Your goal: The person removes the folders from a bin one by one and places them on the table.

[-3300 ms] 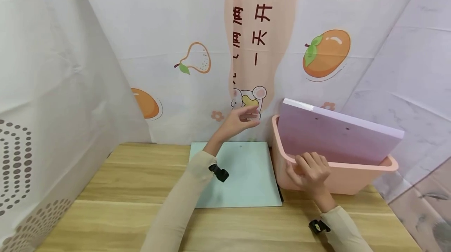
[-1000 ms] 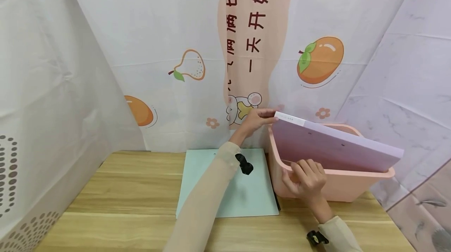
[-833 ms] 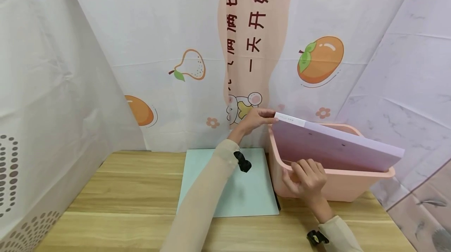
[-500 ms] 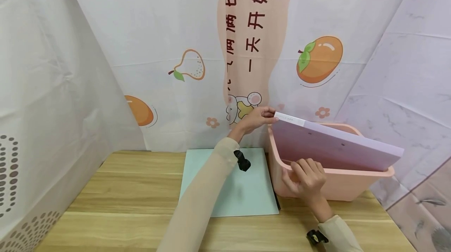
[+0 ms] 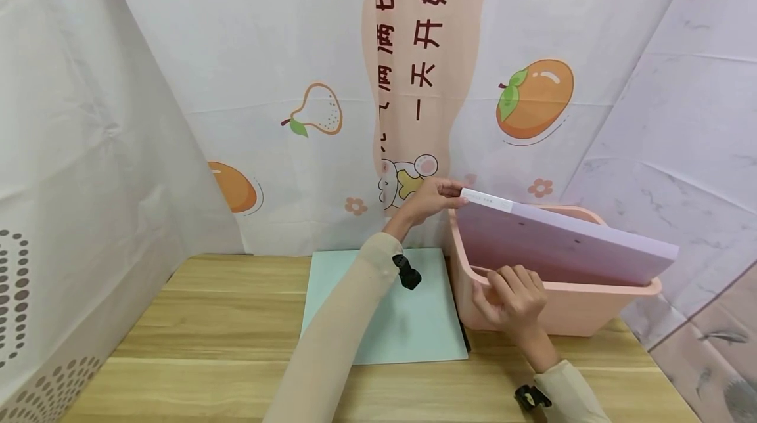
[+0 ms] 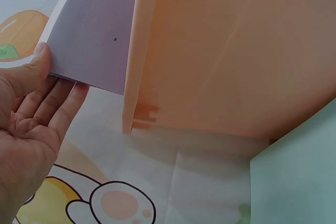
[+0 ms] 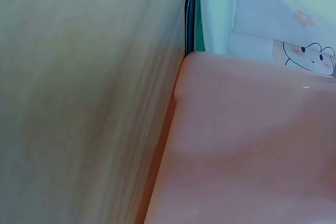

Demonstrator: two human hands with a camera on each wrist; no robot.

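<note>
A purple file folder (image 5: 556, 245) with a white spine label leans inside a pink bin (image 5: 579, 314), its upper part above the rim. My left hand (image 5: 428, 201) pinches the folder's upper left corner. In the left wrist view, the thumb of that hand (image 6: 26, 124) lies on the edge of the folder (image 6: 92, 35), with the other fingers beneath. At the bin's front rim, my right hand (image 5: 516, 298) grips with curled fingers. The right wrist view shows only the wall of the bin (image 7: 252, 145), without the hand. The folder's lower part is hidden inside the bin.
Left of the bin, a light teal folder (image 5: 414, 324) lies flat on the wooden table (image 5: 225, 337), a dark strip along its right edge. My left forearm crosses over it. A printed fruit curtain (image 5: 313, 167) hangs directly behind the table.
Since the earliest frame my left hand has moved right from above the teal folder to the purple folder's corner and taken hold of it. The last second shows almost no movement.
</note>
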